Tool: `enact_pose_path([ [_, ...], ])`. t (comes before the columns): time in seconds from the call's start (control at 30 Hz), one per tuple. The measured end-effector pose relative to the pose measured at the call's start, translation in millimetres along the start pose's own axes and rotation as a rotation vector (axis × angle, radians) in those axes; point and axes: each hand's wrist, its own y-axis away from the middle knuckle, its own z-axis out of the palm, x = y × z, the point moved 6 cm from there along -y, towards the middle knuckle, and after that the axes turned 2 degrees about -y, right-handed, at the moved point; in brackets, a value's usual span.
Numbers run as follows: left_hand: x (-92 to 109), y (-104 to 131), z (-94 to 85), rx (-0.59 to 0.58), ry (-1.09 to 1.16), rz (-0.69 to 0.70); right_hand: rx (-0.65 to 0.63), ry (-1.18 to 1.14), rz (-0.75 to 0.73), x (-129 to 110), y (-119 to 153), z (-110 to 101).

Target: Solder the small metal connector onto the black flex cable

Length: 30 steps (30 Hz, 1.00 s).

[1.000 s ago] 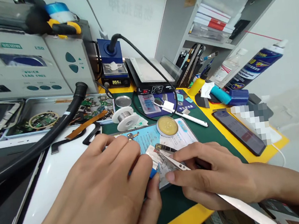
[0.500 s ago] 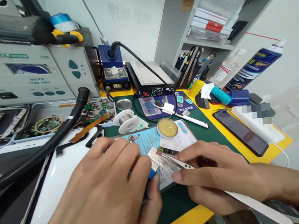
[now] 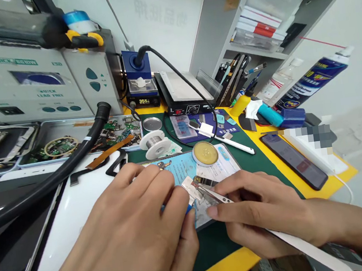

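My left hand [image 3: 138, 220] is closed, back of the hand up, around a small blue piece [image 3: 188, 208]. A flat silvery part [image 3: 191, 188] sticks out beyond its fingers; the fingers hide most of what they grip. My right hand [image 3: 259, 209] pinches a pair of pale tweezers [image 3: 219, 196], whose long end runs out below the palm. The tweezer tips meet the silvery part's edge, by a small copper-coloured spot. Just behind the tips is a dark strip with gold marks [image 3: 205, 181]. Under both hands lies a blue-and-white printed mat [image 3: 184, 163].
A round tin of yellowish paste [image 3: 204, 153], solder spool [image 3: 155, 144] and white toothbrush [image 3: 224, 138] lie beyond my hands. A black hose [image 3: 72, 166] crosses a white phone cover [image 3: 67, 228] at left. A hot plate [image 3: 185, 91] and soldering station [image 3: 141, 83] stand behind; a phone [image 3: 294, 161] is at right.
The whole view has shifted slightly, so everything sits a little further right. Both hands keep their grips, and the tweezer tips stay at the silvery part.
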Motion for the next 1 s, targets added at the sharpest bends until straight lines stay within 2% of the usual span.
enact_pose_path([
  [0.4,1.2,-3.3,-1.2,-0.014,0.008,0.004,-0.086,0.022,-0.063,1.3,-2.6,0.7],
  [0.63,-2.1,1.0,-1.7,-0.004,-0.011,-0.035,-0.02,-0.042,-0.008,3.1,0.8,-3.3],
  [0.87,0.3,-1.5,-2.0,0.01,-0.003,-0.01,0.034,-0.024,0.011,2.0,0.2,0.7],
  [1.0,-0.4,-1.6,-0.7,-0.012,0.013,-0.015,0.018,0.001,0.014,1.6,0.4,1.5],
])
